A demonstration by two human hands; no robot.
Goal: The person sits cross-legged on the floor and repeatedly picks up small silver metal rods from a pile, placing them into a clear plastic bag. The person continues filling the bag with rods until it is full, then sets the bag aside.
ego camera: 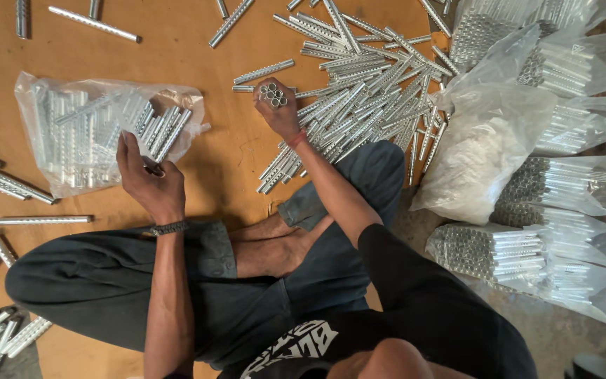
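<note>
Tubes point(273, 95) silvery, perforated, hollow-ended, bundled

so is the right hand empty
No, the right hand grips a small bundle of silver ridged metal tubes, ends facing up, above the loose pile.

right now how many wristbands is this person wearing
2. A dark band on the left wrist, beside the bag of tubes; a red thread on the wrist of the right hand, which holds a bundle of tubes. None looks hidden.
</note>
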